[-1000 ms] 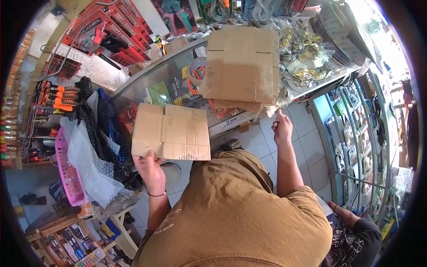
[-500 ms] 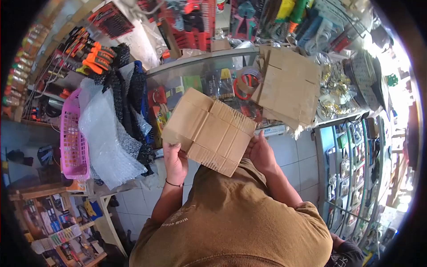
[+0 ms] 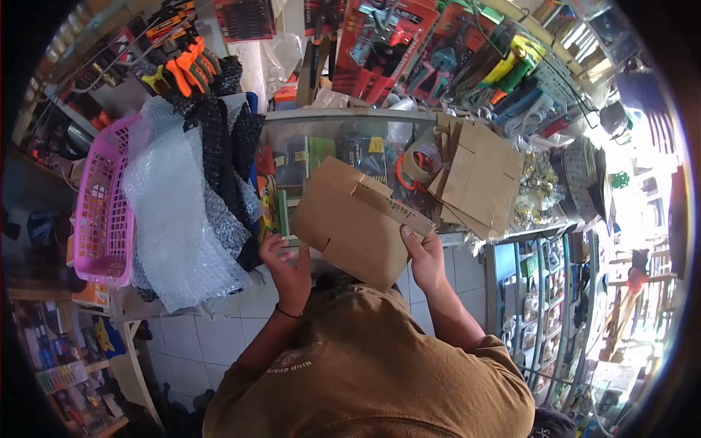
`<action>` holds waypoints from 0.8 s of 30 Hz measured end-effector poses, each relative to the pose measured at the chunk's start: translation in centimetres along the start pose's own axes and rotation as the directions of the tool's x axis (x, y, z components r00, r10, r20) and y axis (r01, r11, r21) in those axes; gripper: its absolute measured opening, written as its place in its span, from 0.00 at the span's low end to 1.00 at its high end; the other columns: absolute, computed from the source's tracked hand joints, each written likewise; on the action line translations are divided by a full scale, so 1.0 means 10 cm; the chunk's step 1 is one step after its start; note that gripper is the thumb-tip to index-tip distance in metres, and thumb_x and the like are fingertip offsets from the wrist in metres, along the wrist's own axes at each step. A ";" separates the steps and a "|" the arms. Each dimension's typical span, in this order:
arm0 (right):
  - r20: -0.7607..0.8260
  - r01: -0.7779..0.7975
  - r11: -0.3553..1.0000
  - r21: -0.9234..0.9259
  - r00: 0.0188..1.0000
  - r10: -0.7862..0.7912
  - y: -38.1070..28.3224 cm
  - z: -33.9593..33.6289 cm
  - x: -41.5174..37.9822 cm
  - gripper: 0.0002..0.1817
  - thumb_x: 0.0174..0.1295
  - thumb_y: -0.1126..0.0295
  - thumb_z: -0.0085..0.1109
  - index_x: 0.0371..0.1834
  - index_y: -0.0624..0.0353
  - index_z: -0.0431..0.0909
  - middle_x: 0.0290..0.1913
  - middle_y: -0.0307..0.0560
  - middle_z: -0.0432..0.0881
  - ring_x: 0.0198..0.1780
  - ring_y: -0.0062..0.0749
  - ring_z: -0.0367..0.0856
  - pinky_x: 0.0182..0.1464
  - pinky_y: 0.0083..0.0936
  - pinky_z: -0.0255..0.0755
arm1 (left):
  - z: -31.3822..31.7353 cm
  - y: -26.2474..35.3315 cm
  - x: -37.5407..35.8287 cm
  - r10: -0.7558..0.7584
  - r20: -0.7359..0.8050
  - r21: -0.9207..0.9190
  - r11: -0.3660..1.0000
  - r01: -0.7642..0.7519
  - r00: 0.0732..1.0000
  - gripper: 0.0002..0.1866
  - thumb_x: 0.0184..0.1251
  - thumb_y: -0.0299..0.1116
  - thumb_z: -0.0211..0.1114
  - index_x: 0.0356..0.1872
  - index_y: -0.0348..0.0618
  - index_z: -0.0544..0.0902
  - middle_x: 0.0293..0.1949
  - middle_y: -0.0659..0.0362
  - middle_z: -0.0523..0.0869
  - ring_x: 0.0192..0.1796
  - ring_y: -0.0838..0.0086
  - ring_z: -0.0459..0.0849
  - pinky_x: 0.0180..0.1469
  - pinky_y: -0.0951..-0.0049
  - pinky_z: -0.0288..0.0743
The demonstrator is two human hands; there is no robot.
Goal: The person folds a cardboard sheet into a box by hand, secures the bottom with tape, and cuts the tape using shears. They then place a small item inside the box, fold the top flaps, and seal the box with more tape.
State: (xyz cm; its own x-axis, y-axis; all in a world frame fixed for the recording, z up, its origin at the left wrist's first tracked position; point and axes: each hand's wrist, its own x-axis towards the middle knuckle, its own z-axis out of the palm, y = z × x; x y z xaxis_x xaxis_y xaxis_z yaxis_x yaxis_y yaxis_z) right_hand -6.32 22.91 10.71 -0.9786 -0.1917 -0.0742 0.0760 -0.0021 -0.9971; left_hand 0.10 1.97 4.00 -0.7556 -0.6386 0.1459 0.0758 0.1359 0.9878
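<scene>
A creased piece of cardboard [image 3: 350,233] is held over the front edge of the glass counter, one long side folded up. My right hand [image 3: 428,261] pinches its right corner, thumb on top and fingers underneath. My left hand [image 3: 290,276] is just off the cardboard's lower left side, fingers spread and holding nothing. Behind the cardboard, a roll of tape [image 3: 422,160] and red-orange scissors [image 3: 404,174] lie on the counter, partly overlapping. To their right is a stack of flattened cardboard [image 3: 478,179].
Bubble wrap [image 3: 171,212] hangs over the counter's left side, against a pink plastic basket [image 3: 82,233]. Packaged tools [image 3: 380,55] hang along the back. Under the glass counter [image 3: 292,124] lie boxed goods. A glass display case [image 3: 537,292] stands at the right.
The cardboard has been turned and folded, so a plain face now shows instead of the ridged, creased one. My left hand has let go of it; the right thumb now presses on top.
</scene>
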 end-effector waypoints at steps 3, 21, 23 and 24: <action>0.017 -0.042 0.999 -0.023 0.999 0.043 -0.06 0.00 -0.03 0.16 0.69 0.64 0.47 0.49 0.65 0.75 0.43 0.39 0.80 0.44 0.19 0.74 0.48 0.20 0.67 | 0.01 0.39 0.08 0.428 0.088 0.401 0.812 -0.425 0.900 0.18 0.55 0.27 0.65 0.48 0.42 0.73 0.45 0.55 0.75 0.49 0.63 0.73 0.51 0.66 0.65; -0.044 0.090 0.993 -0.072 0.995 -0.093 0.15 -0.03 -0.35 0.23 0.70 0.54 0.42 0.47 0.64 0.75 0.35 0.39 0.79 0.34 0.20 0.73 0.37 0.23 0.68 | 0.40 0.70 0.02 0.381 0.427 0.319 0.785 -0.531 0.820 0.14 0.52 0.29 0.68 0.41 0.41 0.79 0.40 0.54 0.75 0.41 0.59 0.76 0.44 0.65 0.71; -0.057 0.147 0.982 -0.118 0.986 -0.155 0.15 -0.03 -0.36 0.23 0.70 0.53 0.43 0.46 0.64 0.75 0.33 0.40 0.79 0.32 0.20 0.72 0.34 0.24 0.68 | 0.39 0.70 0.02 0.377 0.419 0.313 0.794 -0.522 0.826 0.13 0.52 0.29 0.68 0.40 0.40 0.79 0.39 0.53 0.76 0.40 0.59 0.77 0.43 0.66 0.71; -0.044 0.128 0.971 -0.203 0.989 -0.139 0.14 -0.05 -0.37 0.23 0.69 0.52 0.43 0.44 0.64 0.76 0.32 0.42 0.79 0.32 0.21 0.73 0.34 0.25 0.68 | 0.39 0.70 0.02 0.373 0.416 0.301 0.804 -0.513 0.829 0.12 0.53 0.28 0.67 0.38 0.39 0.79 0.38 0.53 0.76 0.39 0.59 0.77 0.42 0.66 0.72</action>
State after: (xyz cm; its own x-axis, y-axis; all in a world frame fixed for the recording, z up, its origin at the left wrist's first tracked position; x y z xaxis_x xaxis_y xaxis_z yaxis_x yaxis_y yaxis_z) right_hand -2.65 24.10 9.56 -0.9872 -0.1460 0.0647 -0.0898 0.1726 -0.9809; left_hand -2.00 5.76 10.77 -0.8691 -0.1638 0.4668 0.2522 0.6651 0.7029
